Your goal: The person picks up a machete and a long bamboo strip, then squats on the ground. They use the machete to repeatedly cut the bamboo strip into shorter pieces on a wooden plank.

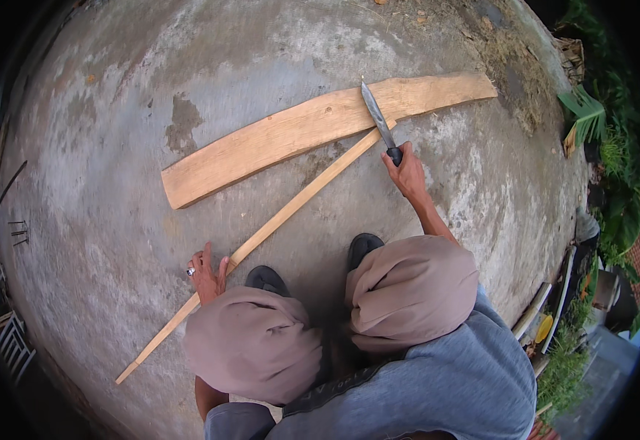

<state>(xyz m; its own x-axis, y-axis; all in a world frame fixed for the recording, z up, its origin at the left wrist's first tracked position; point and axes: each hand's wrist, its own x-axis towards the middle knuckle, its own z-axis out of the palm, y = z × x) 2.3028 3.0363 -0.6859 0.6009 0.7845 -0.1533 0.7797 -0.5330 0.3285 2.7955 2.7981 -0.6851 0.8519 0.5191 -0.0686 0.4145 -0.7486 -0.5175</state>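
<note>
My right hand (406, 172) is closed round the black handle of a knife (377, 114). Its long blade points away from me, crossing the upper end of a narrow wooden strip (305, 194) and the board behind it. The strip slants from that end down to the lower left. My left hand (206, 277), with a ring on one finger, rests against the strip's lower part, fingers apart and thumb along its edge; the palm hides a short stretch. Beyond both hands lies a wide, curved wooden board (283, 133) on the ground, its right part tapering.
Grey, stained concrete (100, 191) lies under everything. My knees and dark shoes (267, 279) are close below the strip. Green plants (591, 117) and poles (532, 312) line the right edge. Thin rods (19, 233) stick out at the left, above a white slatted frame (15, 345).
</note>
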